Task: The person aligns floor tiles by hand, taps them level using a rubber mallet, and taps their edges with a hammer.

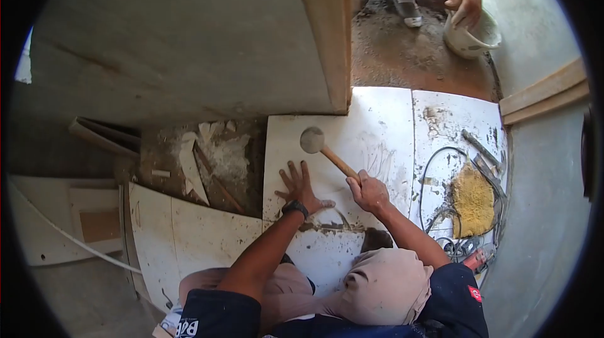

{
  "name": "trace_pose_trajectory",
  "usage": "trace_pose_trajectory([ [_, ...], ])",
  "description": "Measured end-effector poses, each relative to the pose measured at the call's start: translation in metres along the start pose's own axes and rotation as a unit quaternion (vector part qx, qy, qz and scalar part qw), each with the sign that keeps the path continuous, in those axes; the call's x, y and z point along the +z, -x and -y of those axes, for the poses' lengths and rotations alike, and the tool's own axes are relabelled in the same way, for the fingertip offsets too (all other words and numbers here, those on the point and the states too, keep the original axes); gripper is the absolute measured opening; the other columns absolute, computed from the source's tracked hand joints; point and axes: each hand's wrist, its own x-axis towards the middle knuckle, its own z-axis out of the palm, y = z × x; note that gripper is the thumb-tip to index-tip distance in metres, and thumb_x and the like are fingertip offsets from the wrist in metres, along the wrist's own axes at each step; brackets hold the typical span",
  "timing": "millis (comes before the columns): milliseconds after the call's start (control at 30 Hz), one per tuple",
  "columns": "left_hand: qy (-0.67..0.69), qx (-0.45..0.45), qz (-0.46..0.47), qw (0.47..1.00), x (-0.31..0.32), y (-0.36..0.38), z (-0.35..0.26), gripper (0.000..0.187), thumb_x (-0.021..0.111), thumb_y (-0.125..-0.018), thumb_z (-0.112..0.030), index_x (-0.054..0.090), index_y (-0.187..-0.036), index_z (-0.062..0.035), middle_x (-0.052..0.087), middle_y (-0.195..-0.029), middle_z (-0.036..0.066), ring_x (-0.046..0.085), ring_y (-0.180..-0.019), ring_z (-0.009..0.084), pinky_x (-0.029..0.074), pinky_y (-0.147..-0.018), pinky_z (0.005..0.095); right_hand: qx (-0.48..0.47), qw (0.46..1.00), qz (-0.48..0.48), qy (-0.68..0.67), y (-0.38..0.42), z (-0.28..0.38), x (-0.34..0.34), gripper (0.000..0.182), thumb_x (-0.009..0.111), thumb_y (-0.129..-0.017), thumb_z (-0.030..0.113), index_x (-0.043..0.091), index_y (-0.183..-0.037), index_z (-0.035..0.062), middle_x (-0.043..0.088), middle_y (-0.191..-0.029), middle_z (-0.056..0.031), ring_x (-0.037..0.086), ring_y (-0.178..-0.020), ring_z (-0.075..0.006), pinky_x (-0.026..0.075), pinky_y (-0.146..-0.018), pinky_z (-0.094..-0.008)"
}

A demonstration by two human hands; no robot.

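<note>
My right hand (371,193) is closed round the wooden handle of a mallet (313,140), whose round grey head is over the far left part of a white floor tile (283,149). Fingers spread, my left hand (300,188) lies flat on that same tile, just below the mallet head. A dark watch (295,208) is on my left wrist. Grey smears mark the tile surface, and dirty mortar shows along the joint nearest my knees.
Bare floor with broken tile pieces (190,165) lies left of the tile. At right are a yellow sponge-like pad (473,202), a black cable (420,193) and a red power tool (479,257). Beyond the doorway, another person's hand (464,1) grips a bucket (469,45).
</note>
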Motion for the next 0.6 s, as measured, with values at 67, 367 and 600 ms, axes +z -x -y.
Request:
trace_pose_trajectory([
  [67,-0.003,0.001,0.005,1.0,-0.005,-0.002,-0.005,0.16,0.089,-0.048,-0.073,-0.011,-0.162,-0.0211,-0.018,-0.168,0.019,-0.012,-0.153,0.0469,0.021,-0.107,0.0818,0.021,0.999,0.003,0.03,-0.01,-0.006,-0.005,0.056,0.046,-0.102,0.053,0.058,-0.103,-0.0015,0.066,-0.074,-0.0272,0.068,-0.071,-0.0473,0.052,-0.066,-0.0565],
  [367,-0.041,0.062,0.013,0.997,0.02,0.006,-0.005,0.162,0.086,-0.049,-0.077,-0.012,-0.162,-0.0146,-0.022,-0.165,0.026,-0.015,-0.149,0.0556,0.015,-0.105,0.0846,-0.246,0.917,-0.268,-0.163,0.053,0.03,-0.066,0.017,0.072,-0.093,0.018,0.066,-0.092,0.0031,0.065,-0.08,-0.0054,0.064,-0.075,-0.0187,0.05,-0.07,-0.0351],
  [600,-0.102,0.119,0.02,0.987,0.025,0.016,-0.018,0.165,0.082,-0.044,-0.083,-0.009,-0.162,-0.0117,-0.019,-0.163,0.032,-0.013,-0.146,0.0632,0.013,-0.102,0.0866,-0.28,0.883,-0.306,-0.221,0.072,0.06,-0.144,0.016,0.075,-0.088,0.004,0.068,-0.102,0.0019,0.072,-0.1,-0.0168,0.072,-0.093,-0.0303,0.058,-0.083,-0.0375],
])
